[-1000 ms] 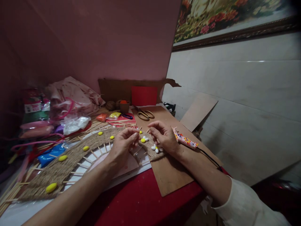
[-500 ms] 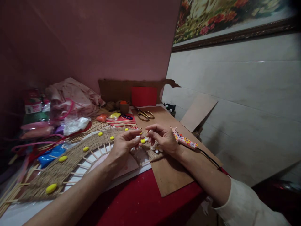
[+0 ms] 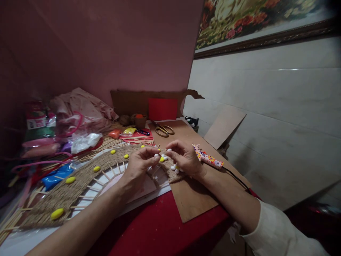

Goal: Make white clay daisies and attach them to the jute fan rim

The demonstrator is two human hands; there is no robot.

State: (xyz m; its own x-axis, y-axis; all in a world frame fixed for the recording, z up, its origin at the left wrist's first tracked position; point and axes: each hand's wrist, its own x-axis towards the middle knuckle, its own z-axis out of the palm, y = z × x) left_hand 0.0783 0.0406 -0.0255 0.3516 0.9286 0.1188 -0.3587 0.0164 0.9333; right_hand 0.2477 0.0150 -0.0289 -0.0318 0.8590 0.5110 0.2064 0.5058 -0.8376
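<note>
My left hand (image 3: 142, 161) pinches a small white clay piece (image 3: 156, 155) between thumb and fingertips. Close beside it, my right hand (image 3: 185, 156) pinches another small white piece (image 3: 168, 150). Both hands hover over the right part of a curved woven twine arch (image 3: 80, 177), which has thin sticks poking out of its edges. Yellow oval clay pieces (image 3: 70, 180) are spaced along the arch. Below my right hand, white petals (image 3: 173, 168) form a flower on the twine. More white petals (image 3: 164, 157) lie around a yellow oval between the hands.
A patterned glue gun (image 3: 209, 160) with a black cord rests on a brown board (image 3: 191, 199) to the right. Scissors (image 3: 163, 131) lie behind. Bags of blue (image 3: 58, 176) and yellow clay (image 3: 129, 131) are at the left and back. Red cloth (image 3: 149, 227) covers the table's front.
The hands have stayed nearly in place, still close together. The white piece at my right fingertips now shows more plainly. The view has shifted very slightly.
</note>
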